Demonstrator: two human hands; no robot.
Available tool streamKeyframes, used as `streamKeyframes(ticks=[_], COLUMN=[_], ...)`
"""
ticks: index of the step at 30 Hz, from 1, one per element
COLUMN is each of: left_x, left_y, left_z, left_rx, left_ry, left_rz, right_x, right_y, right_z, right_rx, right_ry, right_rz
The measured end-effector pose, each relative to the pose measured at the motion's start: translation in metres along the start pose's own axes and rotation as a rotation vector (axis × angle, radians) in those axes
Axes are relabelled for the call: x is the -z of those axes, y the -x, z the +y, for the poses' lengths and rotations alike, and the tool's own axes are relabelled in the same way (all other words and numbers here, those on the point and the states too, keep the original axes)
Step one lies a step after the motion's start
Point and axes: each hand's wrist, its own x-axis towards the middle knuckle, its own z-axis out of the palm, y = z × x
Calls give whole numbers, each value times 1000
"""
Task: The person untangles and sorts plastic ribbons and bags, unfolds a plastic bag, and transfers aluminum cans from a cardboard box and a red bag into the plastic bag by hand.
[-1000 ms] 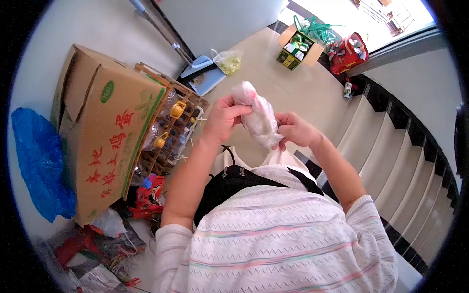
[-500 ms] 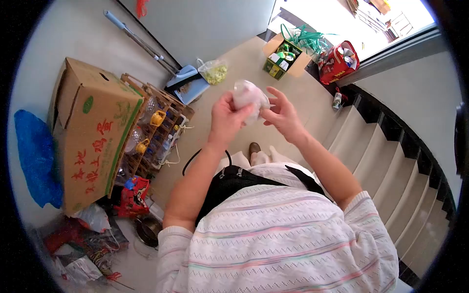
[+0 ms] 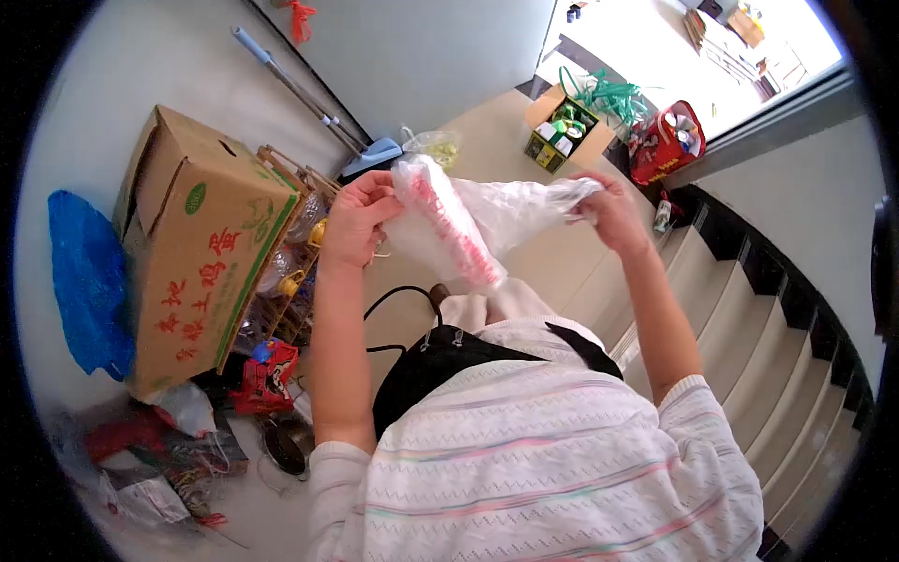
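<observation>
A white translucent plastic bag (image 3: 454,225) with red print is stretched between my two hands, in front of my body. My left hand (image 3: 358,217) pinches its left edge, beside the thick printed part that slants down to the right. The gathered, twisted right end is gripped in my right hand (image 3: 613,214). Below the bag, a black bag with a thin strap (image 3: 449,361) lies against my waist.
A big cardboard box (image 3: 211,253) stands left beside a crate of bottles (image 3: 290,272). A dustpan (image 3: 375,155), an open small box (image 3: 565,129) and a red bag (image 3: 667,145) are ahead. Stairs (image 3: 740,328) descend on the right.
The bundled white bag has been pulled out wide. My hands have moved apart, the left one leftward and the right one rightward, where it now grips the bag's end.
</observation>
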Motion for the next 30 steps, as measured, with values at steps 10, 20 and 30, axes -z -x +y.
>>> streamKeyframes(ticks=[10,20,30], left_x=[-59,-45,-50], left_y=[-21,-79,-55], left_z=[10,-96,-8], left_rx=[-520,-187,-12], left_ry=[-583,-741,-314], left_rz=[66,-94,-411], right_x=[-66,-55,48], right_y=[-17,-18,-30], right_z=[-78,-152,-221], right_rx=[33,376,480], right_ry=[59,181,-223], right_rz=[-141,-30,-350])
